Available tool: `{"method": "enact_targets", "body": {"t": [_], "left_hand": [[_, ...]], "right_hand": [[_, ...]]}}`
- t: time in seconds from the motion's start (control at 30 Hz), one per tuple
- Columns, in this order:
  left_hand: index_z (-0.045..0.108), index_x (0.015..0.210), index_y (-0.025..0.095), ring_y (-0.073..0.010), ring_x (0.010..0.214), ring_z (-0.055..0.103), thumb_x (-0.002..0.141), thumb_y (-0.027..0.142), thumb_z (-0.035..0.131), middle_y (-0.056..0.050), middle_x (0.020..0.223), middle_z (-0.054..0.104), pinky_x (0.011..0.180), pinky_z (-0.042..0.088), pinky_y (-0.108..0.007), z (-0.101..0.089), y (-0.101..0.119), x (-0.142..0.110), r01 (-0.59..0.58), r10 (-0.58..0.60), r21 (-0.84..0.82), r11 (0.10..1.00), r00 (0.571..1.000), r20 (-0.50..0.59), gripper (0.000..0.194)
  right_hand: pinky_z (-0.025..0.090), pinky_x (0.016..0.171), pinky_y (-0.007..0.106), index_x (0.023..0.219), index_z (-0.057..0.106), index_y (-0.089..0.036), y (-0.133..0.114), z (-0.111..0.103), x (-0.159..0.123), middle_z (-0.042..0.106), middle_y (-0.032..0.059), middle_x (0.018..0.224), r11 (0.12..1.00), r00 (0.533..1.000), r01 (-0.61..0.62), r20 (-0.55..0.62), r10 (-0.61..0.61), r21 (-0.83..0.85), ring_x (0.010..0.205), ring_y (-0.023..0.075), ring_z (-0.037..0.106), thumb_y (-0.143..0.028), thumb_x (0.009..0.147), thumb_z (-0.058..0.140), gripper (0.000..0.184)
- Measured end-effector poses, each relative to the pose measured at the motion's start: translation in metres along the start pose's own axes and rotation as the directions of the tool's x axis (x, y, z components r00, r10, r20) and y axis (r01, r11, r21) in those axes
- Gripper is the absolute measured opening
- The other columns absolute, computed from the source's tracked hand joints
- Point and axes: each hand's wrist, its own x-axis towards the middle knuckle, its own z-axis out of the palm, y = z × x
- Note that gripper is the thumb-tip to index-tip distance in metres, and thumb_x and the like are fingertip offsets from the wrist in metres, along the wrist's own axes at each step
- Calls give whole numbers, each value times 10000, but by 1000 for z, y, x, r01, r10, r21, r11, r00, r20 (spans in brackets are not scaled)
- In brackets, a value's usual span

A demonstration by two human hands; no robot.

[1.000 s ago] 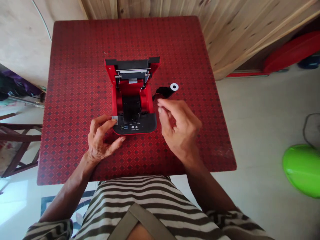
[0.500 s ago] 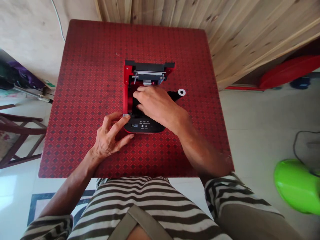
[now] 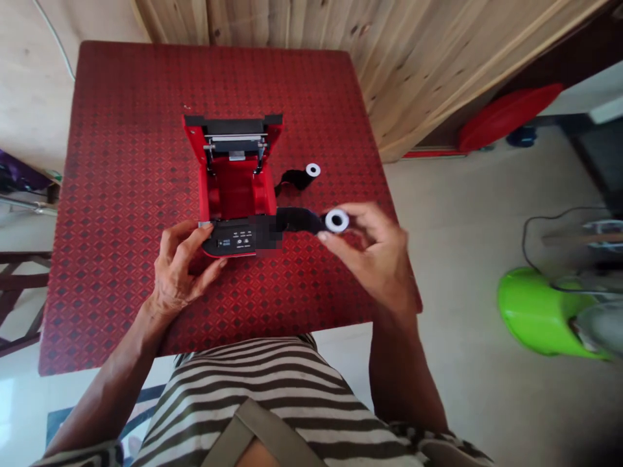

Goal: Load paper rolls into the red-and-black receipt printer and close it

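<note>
A red and black printer [image 3: 233,188] stands on the table with its lid raised, and its red roll bay shows bare inside. My left hand [image 3: 178,272] grips the printer's front left corner, forefinger on top and thumb at the front edge. Right of the printer, my right hand [image 3: 377,250] holds a black roll with a white end [image 3: 329,221] between thumb and fingers. A black strip [image 3: 296,219] trails from that roll to the printer's front right, where a blurred patch hides detail. Farther back lies a second black roll [image 3: 304,179], its loose strip curling toward the printer.
The table [image 3: 131,162] has a red patterned cover. Wood planks [image 3: 287,26] rise behind it. On the floor at the right are a bright green tub [image 3: 525,311] and a dark cable [image 3: 528,227]. A dark wooden chair [image 3: 19,282] stands at the left.
My right hand went into the printer's bay, then came out to the right with the black roll. The bay now shows bare red. My left hand stays on the corner.
</note>
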Motion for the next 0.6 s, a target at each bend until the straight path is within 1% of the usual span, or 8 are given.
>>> {"method": "enact_targets", "body": {"t": [0.07, 0.13, 0.23, 0.3, 0.37, 0.5, 0.53, 0.6], "left_hand": [[520, 1598, 246, -266, 1212, 704, 931, 385, 858, -143, 1343, 670, 1004, 669, -406, 0, -1, 0, 3, -3, -12, 1000, 1000, -5, 761], [524, 1596, 261, -267, 1197, 708, 923, 405, 866, -137, 1337, 671, 990, 668, -412, 0, -1, 0, 3, -3, -14, 1000, 1000, -12, 769], [518, 1601, 282, -263, 1193, 705, 929, 428, 861, -121, 1338, 675, 979, 663, -413, 0, -2, 0, 7, -7, 4, 1000, 1000, -12, 769], [514, 1606, 284, -255, 1192, 701, 950, 447, 838, -110, 1337, 677, 975, 658, -409, 0, -3, 0, 4, -4, 15, 1000, 1000, -12, 750], [519, 1608, 263, -252, 1185, 697, 956, 467, 828, -115, 1330, 678, 970, 655, -406, 0, -4, 0, -13, 13, 14, 1000, 1000, -19, 750], [534, 1595, 250, -246, 1163, 696, 939, 485, 841, -122, 1312, 685, 958, 657, -398, 1, -4, 1, -31, 32, 14, 999, 999, -36, 762], [535, 1591, 267, -243, 1157, 699, 938, 490, 839, -113, 1308, 689, 954, 659, -396, 1, -4, 2, -26, 27, 16, 1000, 999, -36, 754], [538, 1578, 299, -243, 1155, 706, 934, 488, 842, -101, 1307, 694, 958, 662, -399, 1, -3, 2, -8, 9, 12, 1000, 999, -31, 737]], "right_hand": [[689, 872, 379, 1103, 740, -254, 20, 8, -17, 831, 6, 1045, 990, 989, -115, 105, 106, 84, 919, 200, 815, -311, 850, 867, 290], [693, 895, 391, 1114, 744, -251, 32, 20, -31, 843, 25, 1065, 977, 972, -172, 184, 147, 127, 935, 211, 826, -347, 849, 873, 310], [674, 992, 445, 1144, 754, -253, 38, 35, -40, 847, 59, 1161, 981, 967, -164, 215, 138, 107, 1046, 240, 823, -319, 877, 837, 287], [661, 1025, 467, 1157, 758, -257, 38, 38, -40, 843, 69, 1200, 985, 968, -148, 219, 126, 91, 1090, 251, 814, -292, 889, 814, 276], [664, 1021, 467, 1181, 760, -263, 36, 33, -38, 840, 67, 1214, 981, 954, -169, 265, 138, 96, 1071, 248, 818, -295, 881, 834, 311], [670, 1044, 487, 1305, 740, -293, 39, 10, -20, 813, 73, 1334, 939, 899, -283, 395, 188, 197, 1144, 264, 808, -378, 786, 959, 570], [667, 1056, 499, 1298, 743, -294, 43, 5, -11, 814, 77, 1331, 928, 909, -292, 370, 194, 230, 1178, 272, 799, -420, 797, 954, 558], [645, 1100, 526, 1242, 757, -289, 57, 1, 14, 823, 84, 1292, 934, 954, -248, 233, 189, 257, 1232, 281, 781, -506, 871, 883, 447]]}}
